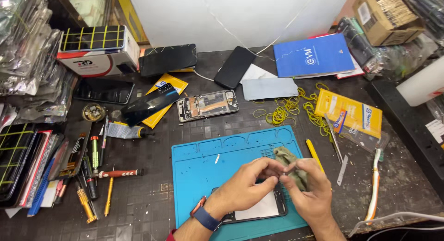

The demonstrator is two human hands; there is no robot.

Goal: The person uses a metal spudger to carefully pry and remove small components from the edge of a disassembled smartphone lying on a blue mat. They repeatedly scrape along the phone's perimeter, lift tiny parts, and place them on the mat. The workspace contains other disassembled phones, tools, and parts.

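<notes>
Over blue mat [199,162]: left hand [247,187] and right hand [310,192] pressed together, small part pinched, green cloth [289,158] held. Phone frame [259,211] underneath. Screwdrivers [99,176] left, rubber bands [284,109] behind.

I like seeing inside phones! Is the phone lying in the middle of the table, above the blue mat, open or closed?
Open. The phone lies with its back cover off, so its inner parts show.

Bright, even light falls from overhead on the bench [152,176], leaving only soft, short shadows under the hands. Glare glints off the plastic sleeves [27,46] at the left edge. The wide lens bends the bench's corners; focus stays sharp.
</notes>
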